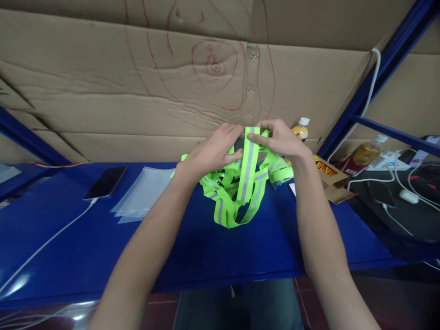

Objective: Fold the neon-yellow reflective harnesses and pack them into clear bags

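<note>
A tangled bundle of neon-yellow reflective straps (228, 213) with grey stripes lies on the blue table, some of it raised between my hands. My right hand (280, 140) pinches the top of one flat upright strap (250, 169), thumb in front and fingers behind. To the left, my left hand (220, 149) is curled over the bundle, its thumb pointing at the upright strap. Green webbing and a dark patch show between that thumb and the fingers; the fingertips are partly hidden. A rolled green strap (282, 174) rests under my right wrist.
Clear plastic bags (146, 188) and a charging phone (106, 182) lie on the left. On the right are an open cardboard box (332, 181), a yellow bottle (301, 129), a drink bottle (369, 151), cables and an earbud case (409, 196). A cardboard wall (85, 110) stands behind.
</note>
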Motion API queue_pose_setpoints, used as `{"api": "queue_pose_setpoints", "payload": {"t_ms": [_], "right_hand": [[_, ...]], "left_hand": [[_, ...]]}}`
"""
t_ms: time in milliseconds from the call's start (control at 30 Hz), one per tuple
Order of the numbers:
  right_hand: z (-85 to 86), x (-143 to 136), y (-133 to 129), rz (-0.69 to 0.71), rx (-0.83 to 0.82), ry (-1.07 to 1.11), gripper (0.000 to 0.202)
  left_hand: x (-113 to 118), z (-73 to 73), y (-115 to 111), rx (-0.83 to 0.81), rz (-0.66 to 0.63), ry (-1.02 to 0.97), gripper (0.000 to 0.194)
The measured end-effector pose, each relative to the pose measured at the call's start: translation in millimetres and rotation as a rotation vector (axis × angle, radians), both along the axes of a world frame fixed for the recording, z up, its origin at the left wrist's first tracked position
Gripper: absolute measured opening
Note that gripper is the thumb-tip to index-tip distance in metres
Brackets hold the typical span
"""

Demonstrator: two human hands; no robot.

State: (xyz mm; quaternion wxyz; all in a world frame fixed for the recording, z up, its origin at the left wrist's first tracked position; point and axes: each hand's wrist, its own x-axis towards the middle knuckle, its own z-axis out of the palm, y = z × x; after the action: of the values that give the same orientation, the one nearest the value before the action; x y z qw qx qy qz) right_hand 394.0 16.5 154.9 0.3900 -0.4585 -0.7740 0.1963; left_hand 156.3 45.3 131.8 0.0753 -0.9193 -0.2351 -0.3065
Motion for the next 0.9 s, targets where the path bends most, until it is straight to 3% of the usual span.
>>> {"api": "queue_pose_setpoints", "payload": {"t_ms": [233,433,700,900], "right_hand": [[-2.0,3.7,2.5,-0.029,0.038,0.133,0.053],[-6.4,-7.9,1.6,0.014,-0.003,0.216,0.064],[-10.5,-22.1,6.6,0.081,-0.077,0.303,0.071],[-9.8,-16.3,6.8,0.025,-0.089,0.35,0.072]], "left_hand": [[4.3,-2.8,-5.7,0.008,-0.035,-0.055,0.022],[6.0,0.1,-13.0,0.035,0.029,-0.035,0.017],[-2.1,9.3,-21.3,-0.05,0.126,0.005,0.02],[-8.5,11.5,-21.6,-0.026,0.035,-0.043,0.025]]}}
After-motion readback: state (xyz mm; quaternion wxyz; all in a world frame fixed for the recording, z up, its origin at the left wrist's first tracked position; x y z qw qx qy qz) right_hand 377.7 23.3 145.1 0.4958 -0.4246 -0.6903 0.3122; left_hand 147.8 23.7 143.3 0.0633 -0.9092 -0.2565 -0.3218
